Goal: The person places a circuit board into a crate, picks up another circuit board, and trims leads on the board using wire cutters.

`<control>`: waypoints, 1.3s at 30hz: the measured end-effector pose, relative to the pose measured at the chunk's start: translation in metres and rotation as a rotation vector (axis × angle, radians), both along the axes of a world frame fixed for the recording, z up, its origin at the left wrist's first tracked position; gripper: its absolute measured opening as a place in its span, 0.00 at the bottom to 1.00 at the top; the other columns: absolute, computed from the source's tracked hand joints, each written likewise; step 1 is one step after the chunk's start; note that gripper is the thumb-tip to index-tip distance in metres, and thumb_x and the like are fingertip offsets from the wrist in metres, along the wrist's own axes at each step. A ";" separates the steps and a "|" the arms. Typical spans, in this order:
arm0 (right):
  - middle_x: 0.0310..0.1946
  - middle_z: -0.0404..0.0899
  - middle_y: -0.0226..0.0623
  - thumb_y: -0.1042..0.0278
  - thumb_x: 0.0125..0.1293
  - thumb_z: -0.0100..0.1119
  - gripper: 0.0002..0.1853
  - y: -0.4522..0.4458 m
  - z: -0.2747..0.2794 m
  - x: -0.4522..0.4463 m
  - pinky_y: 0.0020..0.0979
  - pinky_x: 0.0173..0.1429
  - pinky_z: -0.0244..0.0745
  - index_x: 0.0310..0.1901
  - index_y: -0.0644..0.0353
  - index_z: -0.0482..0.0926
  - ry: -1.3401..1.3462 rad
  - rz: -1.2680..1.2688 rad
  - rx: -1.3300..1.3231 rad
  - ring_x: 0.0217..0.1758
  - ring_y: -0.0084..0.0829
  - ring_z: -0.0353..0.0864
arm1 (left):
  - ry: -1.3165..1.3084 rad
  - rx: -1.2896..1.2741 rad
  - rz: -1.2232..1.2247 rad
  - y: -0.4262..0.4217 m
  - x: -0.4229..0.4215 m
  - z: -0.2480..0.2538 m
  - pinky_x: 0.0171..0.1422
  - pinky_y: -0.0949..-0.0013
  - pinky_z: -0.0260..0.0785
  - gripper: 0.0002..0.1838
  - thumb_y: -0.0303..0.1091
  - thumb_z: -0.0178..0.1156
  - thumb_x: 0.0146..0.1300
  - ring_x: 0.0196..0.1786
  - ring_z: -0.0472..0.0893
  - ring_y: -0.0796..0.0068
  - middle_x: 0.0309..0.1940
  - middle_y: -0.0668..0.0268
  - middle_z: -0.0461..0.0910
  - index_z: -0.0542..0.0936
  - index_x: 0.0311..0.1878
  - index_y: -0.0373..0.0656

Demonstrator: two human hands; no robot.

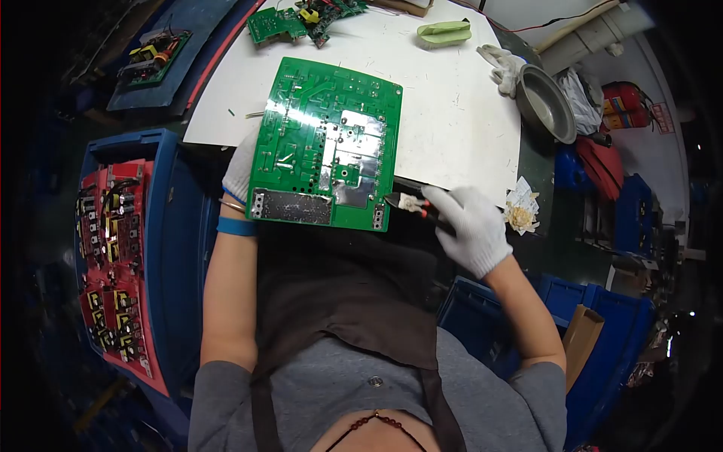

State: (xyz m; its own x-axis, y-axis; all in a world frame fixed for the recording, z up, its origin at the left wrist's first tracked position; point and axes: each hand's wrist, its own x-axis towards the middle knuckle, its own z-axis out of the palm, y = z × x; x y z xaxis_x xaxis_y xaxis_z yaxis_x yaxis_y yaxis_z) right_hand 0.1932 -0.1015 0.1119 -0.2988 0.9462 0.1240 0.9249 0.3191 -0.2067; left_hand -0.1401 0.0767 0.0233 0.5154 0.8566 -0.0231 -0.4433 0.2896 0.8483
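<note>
Left hand [239, 169] behind green board [301, 162], grip hidden; right hand [476, 232] clamped round pliers [409, 203] near its corner

Green board [305, 169] blocks your straight path forward from the apron [343, 282]. Board's left side: obstructed by your left hand [239, 172], partly hidden behind it. Right of the board, you have a wide lane over the white table [456, 120]; only small scraps lie there. Lane limits: green bundle [444, 32] at the far side, white glove [503, 66] and metal bowl [548, 105] on the right. Far left: loose circuit boards [277, 25] obstruct. Near side: pliers [407, 202] in your right hand [474, 232] bar the gap beside the board's lower right corner; contact unclear.
</note>
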 end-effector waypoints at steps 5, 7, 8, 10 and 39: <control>0.35 0.76 0.37 0.72 0.46 0.72 0.33 -0.006 0.001 0.005 0.40 0.42 0.77 0.59 0.49 0.79 0.010 -0.006 0.011 0.39 0.41 0.78 | 0.074 0.080 0.012 -0.002 0.002 0.004 0.51 0.73 0.82 0.17 0.33 0.45 0.82 0.47 0.83 0.77 0.50 0.65 0.82 0.74 0.65 0.36; 0.34 0.75 0.37 0.73 0.45 0.72 0.33 0.000 -0.007 0.008 0.41 0.40 0.76 0.59 0.49 0.79 0.012 -0.018 0.093 0.38 0.42 0.78 | 0.143 0.246 0.005 -0.002 0.002 0.006 0.53 0.73 0.81 0.17 0.31 0.46 0.81 0.48 0.83 0.77 0.50 0.64 0.82 0.74 0.65 0.36; 0.33 0.75 0.37 0.74 0.45 0.72 0.33 0.001 -0.008 0.008 0.41 0.40 0.76 0.59 0.49 0.79 0.032 -0.016 0.077 0.37 0.42 0.78 | 0.294 0.323 0.020 -0.003 0.002 0.008 0.53 0.73 0.81 0.16 0.30 0.47 0.80 0.48 0.83 0.78 0.51 0.64 0.82 0.75 0.64 0.35; 0.33 0.75 0.37 0.74 0.45 0.71 0.33 0.004 -0.007 0.008 0.42 0.40 0.76 0.58 0.49 0.79 0.051 -0.007 0.064 0.37 0.42 0.78 | 0.279 0.283 0.031 0.000 0.000 0.004 0.53 0.74 0.80 0.16 0.27 0.50 0.78 0.49 0.83 0.78 0.51 0.64 0.83 0.75 0.64 0.34; 0.35 0.78 0.36 0.76 0.39 0.73 0.35 -0.005 0.000 0.005 0.40 0.41 0.75 0.57 0.53 0.82 0.047 0.111 0.176 0.37 0.40 0.80 | 0.141 0.279 -0.030 0.006 -0.003 -0.004 0.56 0.73 0.79 0.18 0.27 0.47 0.79 0.50 0.82 0.77 0.53 0.62 0.82 0.73 0.67 0.33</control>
State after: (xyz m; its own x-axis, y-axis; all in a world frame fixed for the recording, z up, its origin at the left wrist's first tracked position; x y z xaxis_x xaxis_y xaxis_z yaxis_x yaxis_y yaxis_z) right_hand 0.1979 -0.1062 0.1114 -0.3896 0.8704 0.3011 0.8729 0.4533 -0.1807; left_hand -0.1430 0.0823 0.0195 0.5493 0.8241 0.1381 -0.3106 0.0479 0.9493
